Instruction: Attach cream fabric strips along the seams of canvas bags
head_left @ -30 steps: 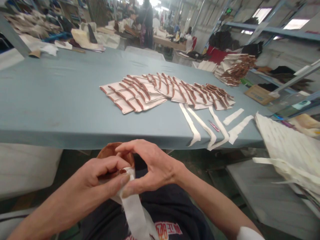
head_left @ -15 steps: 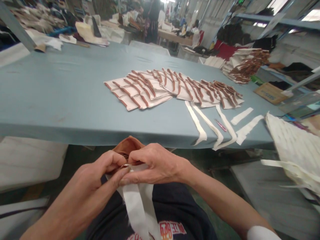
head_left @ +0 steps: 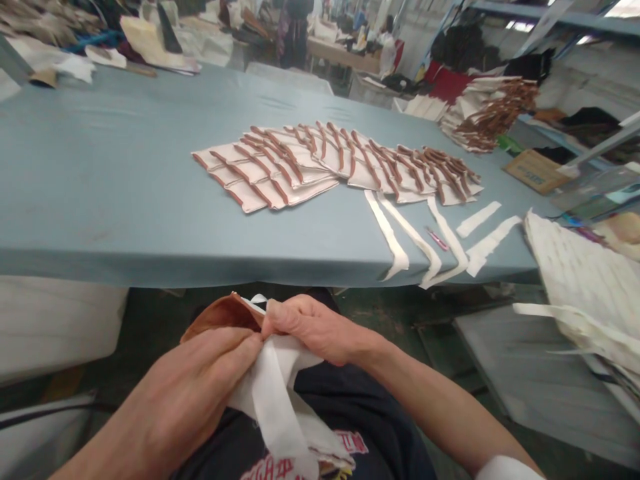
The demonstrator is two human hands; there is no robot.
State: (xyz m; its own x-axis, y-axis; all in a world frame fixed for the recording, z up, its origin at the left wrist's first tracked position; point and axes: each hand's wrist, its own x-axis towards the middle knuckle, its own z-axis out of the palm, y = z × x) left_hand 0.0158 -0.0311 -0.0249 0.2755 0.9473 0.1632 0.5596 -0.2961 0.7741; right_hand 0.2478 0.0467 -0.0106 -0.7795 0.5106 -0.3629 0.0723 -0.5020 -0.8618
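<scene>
Both hands hold one sewn piece over my lap, with brown fabric (head_left: 220,315) at its far side and white cloth (head_left: 273,390) hanging toward me. My left hand (head_left: 200,373) is closed on the brown edge where it meets the white. Close against it, my right hand (head_left: 313,327) pinches the same seam, thumb on top. What lies between the fingertips is hidden. A white strip dangles from the piece over my dark printed clothing.
On the blue-covered table (head_left: 125,200) lies a fanned row of white pouches with brown edges (head_left: 300,160). Loose white strips (head_left: 387,233) and a small pink tool (head_left: 437,239) lie near its front edge. A cardboard box (head_left: 535,171) and stacked white-brown pieces (head_left: 493,110) stand at right.
My left hand has turned so its back faces up, and the brown fabric has swung left. The right hand has shifted slightly, and the white cloth hangs more spread out.
</scene>
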